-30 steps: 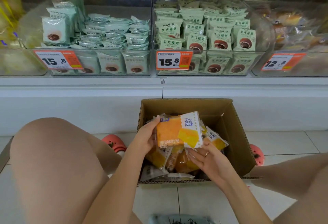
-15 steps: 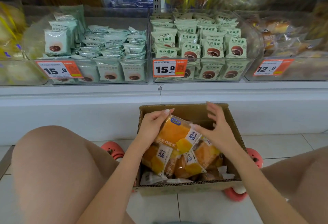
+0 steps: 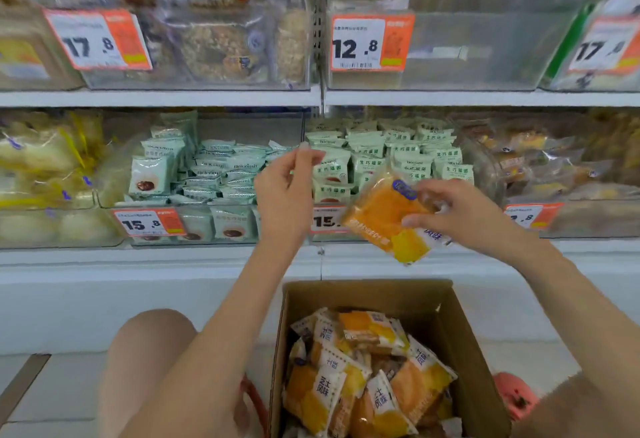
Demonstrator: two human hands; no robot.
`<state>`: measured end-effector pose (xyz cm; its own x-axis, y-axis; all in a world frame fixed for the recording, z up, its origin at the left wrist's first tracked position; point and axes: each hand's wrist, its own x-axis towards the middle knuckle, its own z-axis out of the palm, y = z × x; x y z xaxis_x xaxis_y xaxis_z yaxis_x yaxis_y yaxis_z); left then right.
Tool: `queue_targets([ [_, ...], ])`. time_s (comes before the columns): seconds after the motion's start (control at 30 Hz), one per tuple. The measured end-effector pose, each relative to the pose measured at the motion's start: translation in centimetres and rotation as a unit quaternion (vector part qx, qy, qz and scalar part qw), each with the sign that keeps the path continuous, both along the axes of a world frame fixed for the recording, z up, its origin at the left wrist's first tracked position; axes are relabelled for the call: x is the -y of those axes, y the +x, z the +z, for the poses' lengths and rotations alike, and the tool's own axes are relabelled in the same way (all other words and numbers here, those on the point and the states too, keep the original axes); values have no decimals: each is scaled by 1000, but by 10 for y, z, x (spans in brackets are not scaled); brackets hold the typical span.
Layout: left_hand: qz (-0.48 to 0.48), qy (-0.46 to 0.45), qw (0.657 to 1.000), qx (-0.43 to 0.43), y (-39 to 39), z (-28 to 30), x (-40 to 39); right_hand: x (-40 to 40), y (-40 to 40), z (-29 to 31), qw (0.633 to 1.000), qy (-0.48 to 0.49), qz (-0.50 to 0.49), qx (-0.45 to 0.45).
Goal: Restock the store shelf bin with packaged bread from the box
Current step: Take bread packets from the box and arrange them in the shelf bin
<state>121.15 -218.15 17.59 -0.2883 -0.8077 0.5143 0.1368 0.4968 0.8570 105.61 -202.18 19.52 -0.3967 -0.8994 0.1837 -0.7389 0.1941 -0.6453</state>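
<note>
You pinch the bread packet (image 3: pixel 384 219) by its edge in your right hand (image 3: pixel 460 215), high above the box (image 3: pixel 460 340), left hand (image 3: pixel 287 195) loose and empty — that light hold could let it slip.

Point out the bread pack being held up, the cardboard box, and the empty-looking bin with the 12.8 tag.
bread pack (image 3: pixel 379 215), head view, on its orange front.
cardboard box (image 3: pixel 367 293), head view, on its far inner wall.
bin (image 3: pixel 485 53), head view, on its clear front wall.
</note>
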Motion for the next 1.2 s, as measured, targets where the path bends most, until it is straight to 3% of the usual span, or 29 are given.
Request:
queue_targets([
  [0.1, 122, -237, 962, 55, -23, 46, 21, -1, -23, 76, 992, -103, -43, -58],
  [0.2, 157, -421, 880, 153, -66, 81, 43, 14, -48, 148, 976, -169, -61, -123],
  [0.27, 170, -474, 839, 205, -93, 94, 51, 30, -62, 185, 967, -181, -67, -166],
  [0.43, 201, -527, 782, 265, -132, 107, 71, 83, -84, 246, 933, -162, -72, -314],
  [0.57, 220, -532, 789, 213, -137, 103, 77, 130, -99, 259, 899, 4, -97, -426],
  [0.67, 226, -529, 792, 204, -138, 101, 77, 162, -107, 245, 914, 116, -36, -388],
  [0.97, 208, -531, 801, 182, -141, 95, 86, 226, -125, 190, 937, 42, 10, -347],
  [1.2, 203, -533, 800, 185, -142, 94, 87, 223, -129, 187, 936, 66, -135, -319],
])
